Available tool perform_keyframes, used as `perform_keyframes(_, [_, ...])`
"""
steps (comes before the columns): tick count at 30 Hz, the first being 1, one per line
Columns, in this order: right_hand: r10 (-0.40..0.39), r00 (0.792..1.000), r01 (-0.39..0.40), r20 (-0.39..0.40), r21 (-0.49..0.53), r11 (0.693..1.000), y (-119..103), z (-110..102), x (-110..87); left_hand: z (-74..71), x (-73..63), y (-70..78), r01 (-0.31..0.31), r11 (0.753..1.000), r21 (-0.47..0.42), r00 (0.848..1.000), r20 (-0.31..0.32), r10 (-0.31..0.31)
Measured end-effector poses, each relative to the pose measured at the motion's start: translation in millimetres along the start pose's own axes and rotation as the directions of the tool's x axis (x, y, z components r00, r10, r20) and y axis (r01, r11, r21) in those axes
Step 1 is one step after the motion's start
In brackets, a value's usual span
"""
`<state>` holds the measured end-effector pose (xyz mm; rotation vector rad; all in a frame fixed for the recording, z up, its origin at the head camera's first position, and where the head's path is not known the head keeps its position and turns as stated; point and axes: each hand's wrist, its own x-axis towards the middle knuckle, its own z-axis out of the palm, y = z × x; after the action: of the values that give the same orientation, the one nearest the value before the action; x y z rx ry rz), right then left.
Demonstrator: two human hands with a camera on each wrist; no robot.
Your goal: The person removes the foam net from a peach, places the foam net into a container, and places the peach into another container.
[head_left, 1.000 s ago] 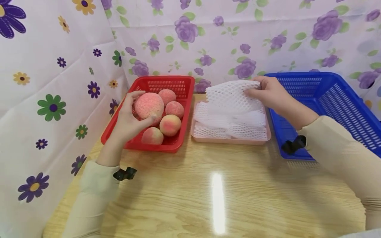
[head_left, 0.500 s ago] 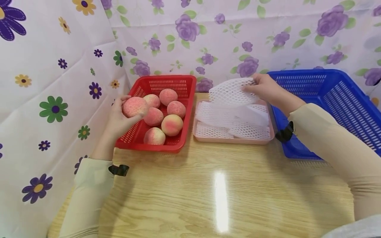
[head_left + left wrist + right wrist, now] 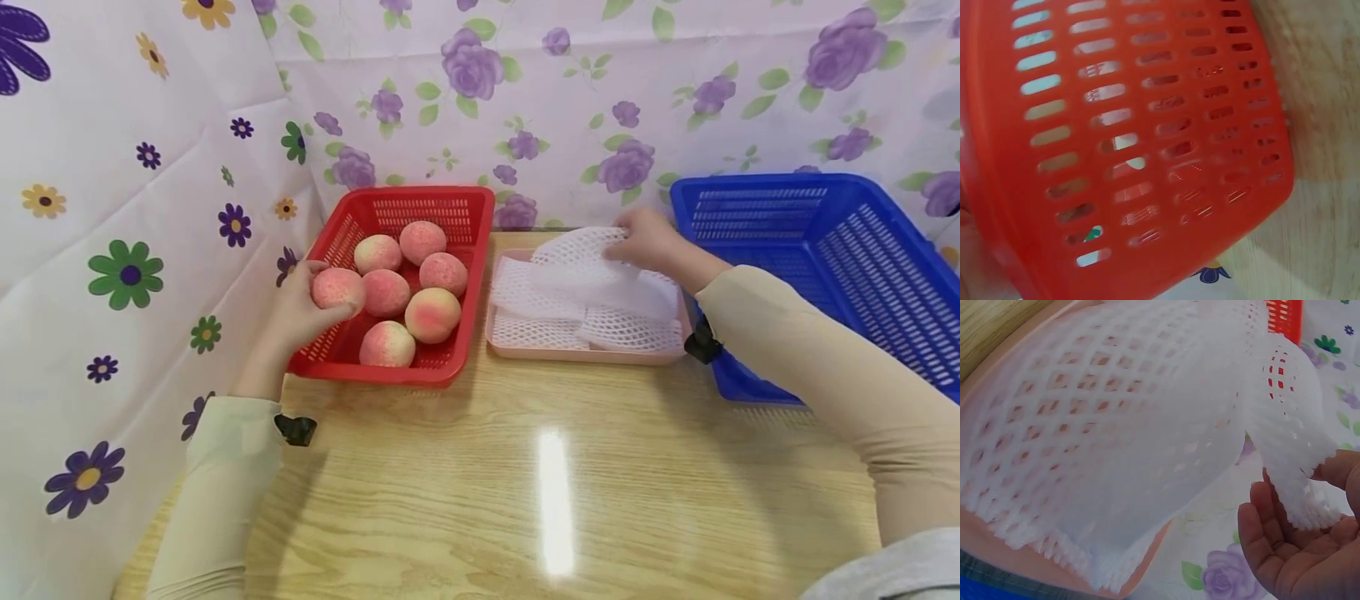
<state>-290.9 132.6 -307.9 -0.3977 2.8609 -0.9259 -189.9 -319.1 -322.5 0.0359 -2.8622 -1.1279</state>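
My left hand (image 3: 288,312) grips a pinkish-red peach (image 3: 337,289) at the left side of the red basket (image 3: 468,325), thumb on its near side and fingers behind. Several other peaches, such as a yellow-pink peach (image 3: 432,316), lie in this basket. In the left wrist view the slotted basket wall (image 3: 1166,144) hides most of that hand. My right hand (image 3: 651,243) pinches the end of a white foam net sleeve (image 3: 573,246), low over the pink tray (image 3: 585,355). The right wrist view shows the sleeve's end (image 3: 1297,481) between thumb and fingers.
More white net sleeves (image 3: 536,329) lie flat in the pink tray. To the right stands a blue basket (image 3: 780,242), partly behind my right sleeve. A flower-printed cloth (image 3: 570,108) rises behind and at the left of the wooden table (image 3: 450,483).
My left hand has moved left and down with the peach, from above the other peaches to the basket's left side. My right hand has lowered the net sleeve toward the tray.
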Motion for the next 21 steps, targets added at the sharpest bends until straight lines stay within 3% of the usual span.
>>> perform_keyframes(3, [0.012,1.000,-0.011,0.020,-0.037,0.999,-2.6,5.5,0.9,3.5,1.1,-2.6,0.000,0.999,0.048,1.000,0.015,-0.001])
perform_keyframes(9, [0.053,0.997,-0.045,0.055,-0.132,0.990,-9.6,13.8,-0.3,5.7,1.5,-3.3,0.055,0.991,0.119,0.996,0.064,-0.063])
perform_keyframes(16, [0.075,0.993,-0.048,0.096,-0.255,0.966,-3.4,23.4,2.8,5.2,4.3,-8.3,0.107,0.981,0.159,0.979,0.154,-0.132])
perform_keyframes(21, [0.144,0.982,-0.101,0.123,-0.303,0.948,0.7,29.4,3.2,5.3,7.0,-10.5,0.131,0.975,0.181,0.961,0.216,-0.170])
